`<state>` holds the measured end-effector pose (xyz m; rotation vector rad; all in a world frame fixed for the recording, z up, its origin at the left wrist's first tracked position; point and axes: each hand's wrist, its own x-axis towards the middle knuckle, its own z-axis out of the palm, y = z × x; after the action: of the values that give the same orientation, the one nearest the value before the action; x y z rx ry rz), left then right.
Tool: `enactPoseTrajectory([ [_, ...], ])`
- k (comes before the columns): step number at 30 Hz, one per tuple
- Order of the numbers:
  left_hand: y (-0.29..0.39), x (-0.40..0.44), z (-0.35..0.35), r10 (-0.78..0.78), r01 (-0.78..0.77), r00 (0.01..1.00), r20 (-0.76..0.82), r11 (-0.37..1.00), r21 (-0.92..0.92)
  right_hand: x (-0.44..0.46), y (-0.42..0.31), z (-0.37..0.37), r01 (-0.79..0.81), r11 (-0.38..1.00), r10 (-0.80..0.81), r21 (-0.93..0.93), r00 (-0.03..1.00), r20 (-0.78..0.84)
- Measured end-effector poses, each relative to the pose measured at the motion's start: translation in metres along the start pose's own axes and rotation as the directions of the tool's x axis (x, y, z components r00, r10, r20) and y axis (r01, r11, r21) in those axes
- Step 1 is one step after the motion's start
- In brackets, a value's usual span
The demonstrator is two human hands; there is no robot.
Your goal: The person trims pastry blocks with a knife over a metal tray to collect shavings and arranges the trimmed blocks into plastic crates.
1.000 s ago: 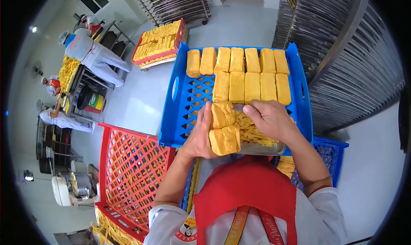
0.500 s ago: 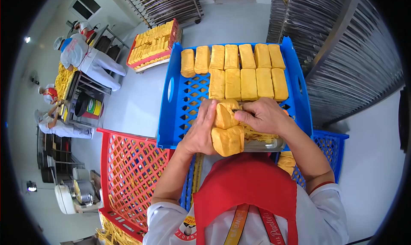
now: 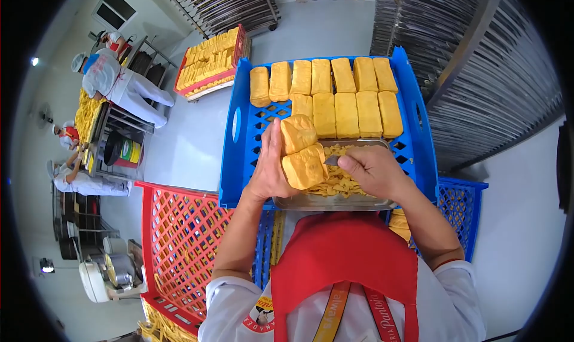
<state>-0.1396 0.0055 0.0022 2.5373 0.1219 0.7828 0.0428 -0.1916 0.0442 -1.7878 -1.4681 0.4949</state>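
Left hand (image 3: 268, 165) half-curled, gripping two yellow blocks (image 3: 305, 167) over left end of metal tray (image 3: 338, 205). Right hand (image 3: 373, 171) closed around small knife (image 3: 332, 160), blade just beside nearer block. Yellow trimmings (image 3: 342, 183) in tray. Tray at near edge of blue crate (image 3: 232, 177); more blocks (image 3: 345, 115) in two rows toward far edge. Red crate (image 3: 147, 240) off near-left corner.
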Motion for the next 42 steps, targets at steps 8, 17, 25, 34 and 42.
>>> enactPoseTrajectory([
  [8, 0.012, 0.001, 0.016, 0.077, -0.037, 0.976, -0.202, 0.981, 0.192, -0.004, -0.01, 0.025, -0.069, 0.992, 0.045, -0.106, 0.977, -0.207],
  [17, 0.015, -0.005, 0.029, 0.201, 0.031, 0.864, -0.461, 0.894, 0.447, -0.011, -0.011, 0.035, -0.291, 0.95, 0.31, 0.112, 0.924, -0.225],
  [25, 0.019, 0.003, 0.027, 0.144, -0.034, 0.932, -0.332, 0.948, 0.315, -0.009, 0.006, 0.024, -0.12, 0.981, 0.123, 0.155, 0.992, -0.01],
  [34, 0.018, 0.01, 0.025, 0.161, -0.106, 0.966, -0.204, 0.961, 0.256, -0.005, 0.002, 0.006, -0.069, 0.997, 0.06, 0.043, 0.984, 0.17],
  [42, 0.036, 0.009, 0.011, -0.224, 0.176, 0.932, -0.284, 0.967, -0.186, -0.018, 0.011, -0.015, -0.084, 0.996, 0.083, 0.015, 0.995, 0.051],
])
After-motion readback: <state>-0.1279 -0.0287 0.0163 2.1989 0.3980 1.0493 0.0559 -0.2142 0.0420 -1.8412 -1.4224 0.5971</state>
